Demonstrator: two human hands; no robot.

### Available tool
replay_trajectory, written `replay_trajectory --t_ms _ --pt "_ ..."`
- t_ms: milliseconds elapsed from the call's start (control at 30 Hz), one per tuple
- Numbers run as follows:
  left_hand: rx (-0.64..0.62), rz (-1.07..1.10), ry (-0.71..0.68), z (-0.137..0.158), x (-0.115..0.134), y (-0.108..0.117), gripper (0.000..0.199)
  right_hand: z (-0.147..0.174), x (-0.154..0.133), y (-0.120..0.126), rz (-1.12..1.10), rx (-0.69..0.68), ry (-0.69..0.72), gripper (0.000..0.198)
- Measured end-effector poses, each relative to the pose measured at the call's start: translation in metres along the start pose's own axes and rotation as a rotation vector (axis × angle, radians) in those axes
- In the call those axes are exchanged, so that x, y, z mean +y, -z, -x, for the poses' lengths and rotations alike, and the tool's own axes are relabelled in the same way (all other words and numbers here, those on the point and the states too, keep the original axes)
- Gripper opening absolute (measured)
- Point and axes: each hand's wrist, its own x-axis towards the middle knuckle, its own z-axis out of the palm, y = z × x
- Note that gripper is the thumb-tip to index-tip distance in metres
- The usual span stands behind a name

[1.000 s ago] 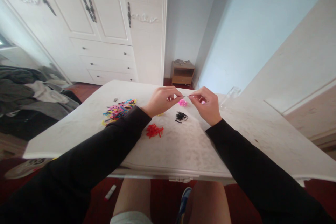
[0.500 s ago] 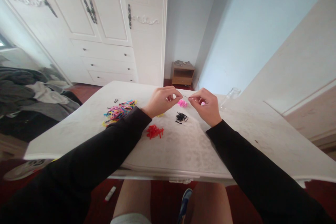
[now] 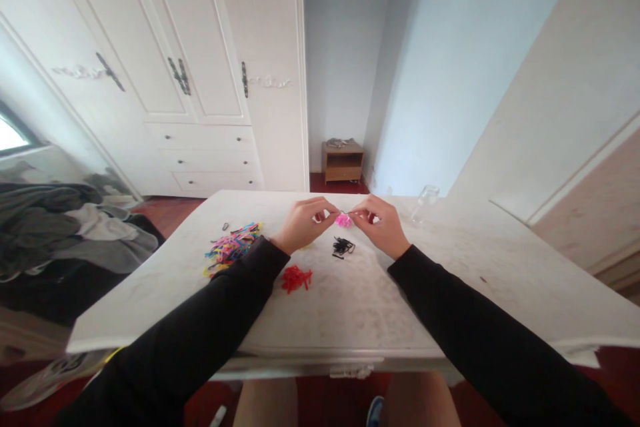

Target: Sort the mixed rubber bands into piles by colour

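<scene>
My left hand [image 3: 306,223] and my right hand [image 3: 381,221] are raised over the far part of the table, thumb and forefinger pinched on each. Between the fingertips runs a thin dark rubber band [image 3: 343,212], gripped at both ends. A pink pile of bands [image 3: 343,221] lies just below it in view. Nearer to me sit a black pile [image 3: 343,247] and a red pile [image 3: 297,278] of bands. Left of my left wrist spreads a mixed, many-coloured heap of bands [image 3: 234,245], partly covered by my sleeve. A bit of yellow shows beside the left wrist.
A clear glass container [image 3: 426,203] stands on the white table [image 3: 380,320] at the far right. One loose dark band [image 3: 225,227] lies beyond the mixed heap. A small brown scrap [image 3: 483,279] is on the right side. Clothes [image 3: 100,233] are heaped left of the table.
The head view has tilted up, so the table appears lower. Both hands keep their pinch on the dark band, which now looks slightly bent between the fingertips.
</scene>
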Motion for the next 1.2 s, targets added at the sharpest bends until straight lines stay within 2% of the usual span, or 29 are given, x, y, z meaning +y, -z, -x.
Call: replay_trajectory --t_ms 233,433,533,733,1000,1067,1100,1200 --pt "-0.004 -0.002 0.037 0.000 -0.005 0.002 0.012 0.001 0.013 0.000 -0.006 -0.061 -0.024 0.020" --pt "0.045 -0.060 0.095 -0.002 -0.014 0.013 0.013 0.003 0.023 -0.002 -0.030 -0.325 -0.030 0.005" --pt "0.071 -0.087 0.126 -0.002 -0.019 0.015 0.015 0.004 0.024 -0.003 -0.041 -0.398 -0.031 0.008" --pt "0.083 -0.085 0.184 0.000 -0.027 0.017 0.015 0.006 0.024 -0.003 -0.040 -0.466 -0.035 0.009" --pt "0.135 -0.090 0.311 0.001 -0.027 0.021 0.019 0.005 0.030 -0.005 0.017 -0.431 -0.079 0.003" --pt "0.224 -0.016 0.387 -0.002 -0.025 0.028 0.019 0.006 0.032 -0.005 0.004 -0.422 -0.104 0.002" --pt "0.313 0.031 0.437 -0.005 -0.024 0.033 0.019 0.006 0.033 -0.004 -0.005 -0.426 -0.110 0.002" --pt "0.674 0.133 0.542 -0.010 -0.026 0.061 0.021 0.006 0.036 -0.005 -0.007 -0.445 -0.101 0.003"
